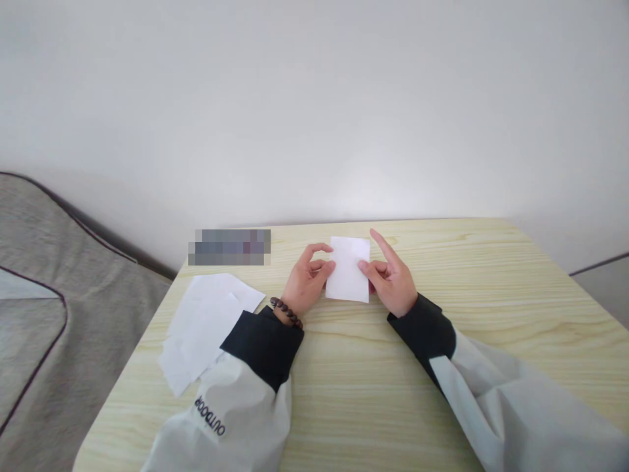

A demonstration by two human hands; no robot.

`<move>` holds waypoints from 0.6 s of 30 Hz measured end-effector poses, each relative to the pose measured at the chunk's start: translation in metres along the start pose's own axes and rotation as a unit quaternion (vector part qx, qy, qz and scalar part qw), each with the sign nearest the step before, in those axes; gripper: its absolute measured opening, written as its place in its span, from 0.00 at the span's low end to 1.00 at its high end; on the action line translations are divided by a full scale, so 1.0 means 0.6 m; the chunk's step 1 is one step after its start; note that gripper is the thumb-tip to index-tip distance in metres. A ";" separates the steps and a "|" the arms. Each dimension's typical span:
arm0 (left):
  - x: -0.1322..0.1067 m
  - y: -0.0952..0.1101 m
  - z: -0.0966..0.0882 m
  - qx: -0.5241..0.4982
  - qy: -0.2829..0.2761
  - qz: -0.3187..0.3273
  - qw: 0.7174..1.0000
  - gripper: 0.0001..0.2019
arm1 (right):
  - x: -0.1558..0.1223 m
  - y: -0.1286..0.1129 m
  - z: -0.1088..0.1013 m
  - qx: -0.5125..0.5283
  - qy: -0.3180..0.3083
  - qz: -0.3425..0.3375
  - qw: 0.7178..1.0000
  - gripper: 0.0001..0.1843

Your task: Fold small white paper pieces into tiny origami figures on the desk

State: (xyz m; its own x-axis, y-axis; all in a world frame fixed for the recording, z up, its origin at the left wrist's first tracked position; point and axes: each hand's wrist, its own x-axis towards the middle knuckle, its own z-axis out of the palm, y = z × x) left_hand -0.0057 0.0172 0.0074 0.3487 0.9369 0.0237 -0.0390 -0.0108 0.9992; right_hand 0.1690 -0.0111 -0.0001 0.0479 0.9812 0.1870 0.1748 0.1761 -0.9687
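Observation:
A small white piece of paper (348,270), nearly square, is held up between my two hands over the wooden table. My left hand (307,278) pinches its left edge, with the thumb on the front face and a bead bracelet (286,311) at the wrist. On the other edge, my right hand (393,278) grips the paper between thumb and curled fingers, while its index finger points up and away from the sheet. The fingers behind the paper are partly hidden.
Several loose white sheets (206,321) lie overlapping on the left of the table (354,393). A pixelated patch (229,248) hides something at the back left corner. A white wall (314,111) stands behind, and grey upholstered furniture (93,328) is to the left.

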 end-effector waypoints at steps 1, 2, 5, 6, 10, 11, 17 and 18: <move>0.001 -0.001 0.000 0.018 -0.005 0.005 1.000 0.16 | 0.000 0.002 -0.001 -0.012 -0.003 -0.004 1.000 0.33; 0.002 -0.001 -0.001 0.035 -0.007 0.008 0.999 0.14 | 0.000 0.004 -0.002 -0.023 -0.004 -0.010 1.000 0.29; 0.004 -0.002 -0.001 0.057 -0.010 0.001 0.998 0.14 | 0.001 0.014 -0.002 -0.065 0.000 -0.029 0.997 0.17; 0.004 -0.003 -0.001 0.057 -0.010 -0.003 0.998 0.15 | 0.001 0.017 -0.002 -0.072 -0.003 -0.030 0.997 0.17; 0.006 -0.004 -0.001 0.057 -0.001 -0.003 0.998 0.21 | 0.002 0.020 0.000 -0.067 -0.019 -0.049 0.996 0.19; 0.006 -0.004 -0.001 0.057 0.001 -0.003 0.998 0.22 | 0.003 0.020 0.000 -0.067 -0.020 -0.058 0.996 0.19; 0.004 -0.004 0.000 0.071 0.008 -0.006 0.997 0.22 | 0.005 0.023 -0.001 -0.087 -0.015 -0.078 0.993 0.19; 0.004 -0.003 0.000 0.076 0.007 -0.003 0.997 0.21 | 0.006 0.023 -0.002 -0.090 -0.016 -0.080 0.993 0.19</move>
State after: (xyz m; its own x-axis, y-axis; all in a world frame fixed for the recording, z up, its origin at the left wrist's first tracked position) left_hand -0.0047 0.0197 0.0054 0.3349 0.9421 0.0178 0.1056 -0.0563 0.9928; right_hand 0.1725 -0.0054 -0.0128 -0.0256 0.9440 0.3289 0.3508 0.3165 -0.8813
